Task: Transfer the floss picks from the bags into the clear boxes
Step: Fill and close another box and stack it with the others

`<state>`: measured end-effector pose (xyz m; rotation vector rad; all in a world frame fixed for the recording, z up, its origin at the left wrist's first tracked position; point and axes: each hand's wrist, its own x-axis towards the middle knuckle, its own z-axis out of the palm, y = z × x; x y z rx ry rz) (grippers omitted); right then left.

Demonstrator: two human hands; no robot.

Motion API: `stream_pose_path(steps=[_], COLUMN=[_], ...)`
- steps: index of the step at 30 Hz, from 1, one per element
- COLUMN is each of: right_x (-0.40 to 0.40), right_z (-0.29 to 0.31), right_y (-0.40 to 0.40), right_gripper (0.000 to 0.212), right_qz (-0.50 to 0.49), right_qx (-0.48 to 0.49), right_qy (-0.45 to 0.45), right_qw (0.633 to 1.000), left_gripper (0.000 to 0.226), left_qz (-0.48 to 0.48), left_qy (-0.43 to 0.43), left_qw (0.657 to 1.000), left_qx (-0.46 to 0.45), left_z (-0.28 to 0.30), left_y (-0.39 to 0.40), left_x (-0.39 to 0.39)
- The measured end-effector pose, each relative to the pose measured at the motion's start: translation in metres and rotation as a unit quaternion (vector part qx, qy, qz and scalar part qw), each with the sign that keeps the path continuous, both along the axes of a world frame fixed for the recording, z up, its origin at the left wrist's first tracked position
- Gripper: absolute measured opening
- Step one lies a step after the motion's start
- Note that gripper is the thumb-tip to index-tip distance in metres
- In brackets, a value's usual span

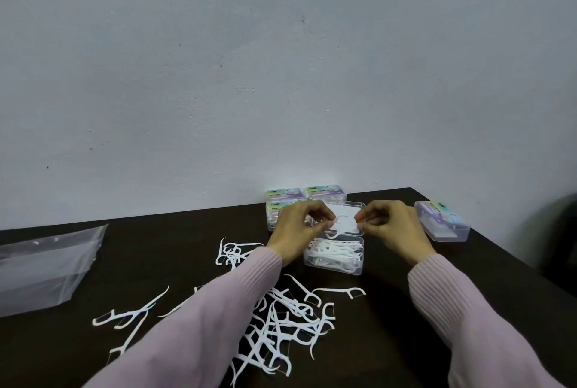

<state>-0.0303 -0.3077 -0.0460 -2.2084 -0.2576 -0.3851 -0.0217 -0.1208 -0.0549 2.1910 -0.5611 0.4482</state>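
Here, floss picks (335, 255) inside clear box (359, 267).

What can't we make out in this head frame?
- Printed labels on the closed clear boxes: too small.
- Count of white floss picks in the open clear plastic box: tangled.
- Loose white picks: partly under the pink sleeves.
- Clear plastic bag: cut off at the left edge.

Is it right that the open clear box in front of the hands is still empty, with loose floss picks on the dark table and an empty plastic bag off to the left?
Not quite. The head view shows the open clear box already holds a heap of white floss picks. The rest stands: loose floss picks lie on the dark table, and the plastic bag is on the left.
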Motion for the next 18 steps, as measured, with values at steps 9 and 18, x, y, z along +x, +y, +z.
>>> stream_pose_path(steps=[9,18], right_x=[-0.002,-0.003], right_z=[-0.003,-0.003], right_y=[0.002,0.008], right_gripper=[0.023,0.019], right_qz=[0.069,0.094], right_qx=[-0.03,-0.154], right_qy=[0.042,0.034], right_qw=[0.996,0.983], left_gripper=[0.017,0.016], left_qz=[0.046,0.052], left_qy=[-0.079,-0.045], left_qw=[0.978,0.988], left_qx=[0.185,0.135], left_z=[-0.01,-0.008], left_y=[-0.005,0.012], left_x=[-0.003,-0.007])
